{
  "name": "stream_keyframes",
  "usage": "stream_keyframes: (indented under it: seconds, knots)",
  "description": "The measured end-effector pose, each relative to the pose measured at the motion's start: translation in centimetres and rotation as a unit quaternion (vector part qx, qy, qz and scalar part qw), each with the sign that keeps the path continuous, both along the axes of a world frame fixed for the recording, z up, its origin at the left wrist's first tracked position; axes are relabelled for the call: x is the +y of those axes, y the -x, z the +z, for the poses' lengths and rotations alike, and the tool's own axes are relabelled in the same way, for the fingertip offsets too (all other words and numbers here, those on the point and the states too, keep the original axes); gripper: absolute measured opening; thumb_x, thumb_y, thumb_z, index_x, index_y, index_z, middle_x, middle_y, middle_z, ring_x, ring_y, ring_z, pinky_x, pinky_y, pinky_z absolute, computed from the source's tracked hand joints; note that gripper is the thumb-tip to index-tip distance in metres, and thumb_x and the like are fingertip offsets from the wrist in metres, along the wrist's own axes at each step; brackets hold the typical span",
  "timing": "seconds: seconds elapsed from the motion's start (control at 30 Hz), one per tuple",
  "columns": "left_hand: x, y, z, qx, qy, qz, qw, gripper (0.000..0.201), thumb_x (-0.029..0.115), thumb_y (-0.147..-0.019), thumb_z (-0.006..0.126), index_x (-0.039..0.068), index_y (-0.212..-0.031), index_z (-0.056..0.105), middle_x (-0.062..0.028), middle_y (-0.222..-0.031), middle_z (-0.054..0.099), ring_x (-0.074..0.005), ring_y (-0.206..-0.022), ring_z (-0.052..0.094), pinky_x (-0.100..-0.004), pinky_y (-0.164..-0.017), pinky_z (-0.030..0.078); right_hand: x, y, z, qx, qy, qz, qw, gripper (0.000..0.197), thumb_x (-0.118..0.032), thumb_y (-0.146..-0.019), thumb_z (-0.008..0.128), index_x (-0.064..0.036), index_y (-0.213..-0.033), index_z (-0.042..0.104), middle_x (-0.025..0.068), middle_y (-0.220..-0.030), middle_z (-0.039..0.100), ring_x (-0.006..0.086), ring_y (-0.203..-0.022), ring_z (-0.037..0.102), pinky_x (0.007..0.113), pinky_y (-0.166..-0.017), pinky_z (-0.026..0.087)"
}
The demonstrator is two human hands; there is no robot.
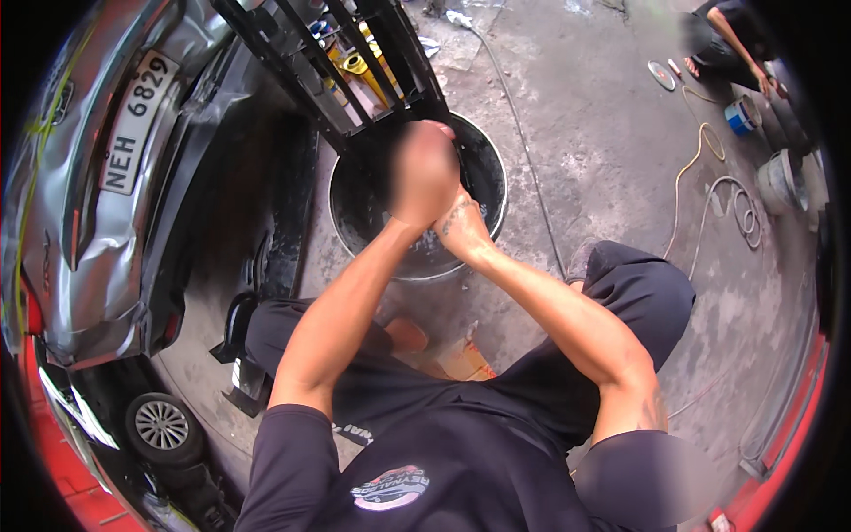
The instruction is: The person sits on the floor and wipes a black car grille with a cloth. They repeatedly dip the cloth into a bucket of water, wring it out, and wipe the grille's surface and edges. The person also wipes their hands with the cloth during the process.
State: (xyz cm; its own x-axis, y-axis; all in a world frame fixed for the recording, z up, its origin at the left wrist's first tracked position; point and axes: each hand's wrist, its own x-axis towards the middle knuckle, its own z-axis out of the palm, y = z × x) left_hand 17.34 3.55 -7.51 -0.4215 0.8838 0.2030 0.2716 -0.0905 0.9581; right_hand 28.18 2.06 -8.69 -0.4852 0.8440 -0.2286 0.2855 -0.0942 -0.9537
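Observation:
A round black tub (341, 208) with a pale rim stands on the floor in front of me. Both my arms reach forward over it, and my hands come together there. My left hand (424, 173) is blurred, at the near end of a black slatted frame (359, 35). Against it lies my right hand (463, 211), its fingers hidden or smeared. The frame slants away from the tub's far rim toward the upper left. I cannot make out whether either hand grips the frame or something else.
At left stands a silver car (133, 53) with a dark bumper (191, 168); a wheel (163, 427) is at lower left. Yellow containers (363, 66) show through the slats. A cable (523, 133) crosses the floor. Upper right, a person (731, 40) crouches near a paint can (742, 115), bucket (780, 182) and hose (749, 222).

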Motion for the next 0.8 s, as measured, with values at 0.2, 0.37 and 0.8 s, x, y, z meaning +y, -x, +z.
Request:
stream_keyframes:
  seconds: [0.2,0.37,0.8]
  knots:
    - [-1.9,3.6,1.4,-0.247,0.041,-0.130,0.959,0.042,0.039,-0.115,0.051,-0.001,-0.112,0.064,-0.0062,-0.069,0.061,-0.0146,-0.059,0.061,-0.0315,-0.059,0.056,1.4,-1.1,-1.7,0.107,0.108,0.136,0.979,0.032,-0.019,-0.087,0.070,0.0036,-0.110,0.069,0.0128,-0.087,0.070,0.0190,-0.071,0.068,0.035,-0.067,0.055]
    - [-2.0,7.1,6.1,-0.389,-0.028,-0.285,0.876,0.069,0.057,-0.114,0.034,-0.003,-0.138,0.060,-0.0210,-0.110,0.073,-0.0371,-0.108,0.074,-0.0505,-0.097,0.058,2.5,-3.8,1.2,0.316,0.341,0.223,0.857,0.029,-0.017,-0.086,0.074,0.0031,-0.106,0.069,0.0107,-0.081,0.068,0.0190,-0.059,0.063,0.033,-0.056,0.054]
    - [-2.6,-0.1,11.4,-0.582,-0.198,-0.633,0.470,0.078,0.060,-0.114,0.024,-0.005,-0.150,0.048,-0.0216,-0.073,0.071,-0.0425,-0.071,0.073,-0.0549,-0.080,0.061,-4.3,-3.5,7.4,0.496,0.509,0.317,0.628,0.030,-0.018,-0.092,0.068,0.0074,-0.105,0.061,0.0114,-0.070,0.056,0.0121,-0.045,0.045,0.027,-0.039,0.034]
